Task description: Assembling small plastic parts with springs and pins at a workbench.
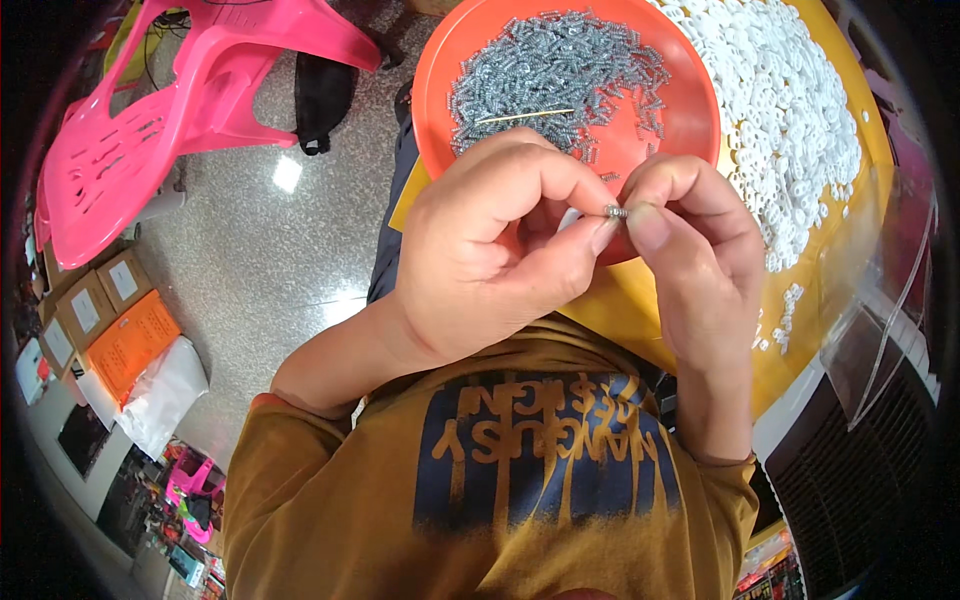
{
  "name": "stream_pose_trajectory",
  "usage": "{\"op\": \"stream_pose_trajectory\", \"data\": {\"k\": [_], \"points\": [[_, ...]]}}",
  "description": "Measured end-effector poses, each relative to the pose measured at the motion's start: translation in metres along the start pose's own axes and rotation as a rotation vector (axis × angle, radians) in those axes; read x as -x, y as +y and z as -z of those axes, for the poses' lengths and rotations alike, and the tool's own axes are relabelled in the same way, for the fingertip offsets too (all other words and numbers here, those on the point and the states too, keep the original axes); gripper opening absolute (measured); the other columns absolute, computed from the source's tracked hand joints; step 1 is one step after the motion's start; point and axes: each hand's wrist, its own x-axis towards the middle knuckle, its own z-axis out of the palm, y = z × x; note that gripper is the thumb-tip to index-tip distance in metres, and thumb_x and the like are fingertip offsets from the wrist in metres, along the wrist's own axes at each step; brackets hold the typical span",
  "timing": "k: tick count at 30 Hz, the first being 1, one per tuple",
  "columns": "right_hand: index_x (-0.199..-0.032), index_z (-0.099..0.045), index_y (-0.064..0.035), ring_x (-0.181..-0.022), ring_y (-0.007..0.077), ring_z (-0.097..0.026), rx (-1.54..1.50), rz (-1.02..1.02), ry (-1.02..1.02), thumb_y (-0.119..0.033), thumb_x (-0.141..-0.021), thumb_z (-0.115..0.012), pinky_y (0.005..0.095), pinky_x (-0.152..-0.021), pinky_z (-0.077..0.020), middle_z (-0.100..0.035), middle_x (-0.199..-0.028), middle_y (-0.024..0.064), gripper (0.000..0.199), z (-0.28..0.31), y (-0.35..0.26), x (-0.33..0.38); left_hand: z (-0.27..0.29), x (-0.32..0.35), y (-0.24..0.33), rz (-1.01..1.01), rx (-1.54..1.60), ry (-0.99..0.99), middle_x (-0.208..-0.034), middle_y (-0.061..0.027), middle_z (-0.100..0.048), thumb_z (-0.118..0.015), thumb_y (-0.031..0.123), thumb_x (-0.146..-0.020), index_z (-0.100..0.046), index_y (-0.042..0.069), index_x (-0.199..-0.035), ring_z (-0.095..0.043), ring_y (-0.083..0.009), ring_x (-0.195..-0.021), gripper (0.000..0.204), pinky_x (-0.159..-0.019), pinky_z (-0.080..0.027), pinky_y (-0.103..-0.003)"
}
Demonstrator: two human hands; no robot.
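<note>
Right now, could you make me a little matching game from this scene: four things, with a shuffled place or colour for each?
1. small metal spring
2. round basin
3. white pieces
4. large chair

A. heaped on the yellow tabletop
B. pink, with a slotted seat
C. between the left hand and right hand
D. orange-red, holding many springs

Pairs: 1-C, 2-D, 3-A, 4-B

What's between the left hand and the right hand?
The head view shows a small metal coil spring there, held at the fingertips of the left hand and right hand.
</note>
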Motion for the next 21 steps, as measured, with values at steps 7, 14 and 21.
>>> {"op": "stream_pose_trajectory", "data": {"k": [7, 14, 21], "points": [[-0.088, -0.052, 0.0023, -0.077, 0.0094, -0.050, 0.311, 0.197, -0.056, -0.001, -0.078, -0.055, 0.0212, -0.071, -0.0397, -0.052, -0.082, 0.0040, 0.011, 0.006, -0.001, 0.001, 0.000, 0.002, 0.001, 0.160, 0.201, -0.056, -0.072, 0.0020, -0.049, -0.058, -0.001, -0.073, -0.056, 0.003, -0.081, -0.045, -0.0019, -0.058, 0.010, -0.051, -0.036, -0.016], [-0.087, -0.052, 0.0022, -0.074, 0.0083, -0.049, 0.312, 0.171, -0.095, -0.002, -0.081, -0.053, 0.0191, -0.068, -0.0389, -0.051, -0.080, 0.0036, 0.007, 0.007, -0.003, 0.001, 0.000, 0.001, 0.010, 0.512, 0.523, -0.057, -0.073, 0.0046, -0.051, -0.058, 0.003, -0.078, -0.054, 0.002, -0.083, -0.046, 0.0008, -0.064, 0.007, -0.055, -0.038, -0.014], [-0.085, -0.048, 0.0003, -0.068, 0.0066, -0.044, 0.550, 0.314, -0.006, -0.007, -0.086, -0.047, 0.0182, -0.062, -0.0369, -0.045, -0.078, 0.0023, 0.008, 0.002, 0.011, 0.000, -0.003, 0.002, 0.008, 0.485, 0.394, -0.017, -0.069, 0.0049, -0.051, -0.060, 0.003, -0.075, -0.055, 0.003, -0.079, -0.045, 0.0012, -0.059, 0.006, -0.050, -0.037, -0.015]]}}
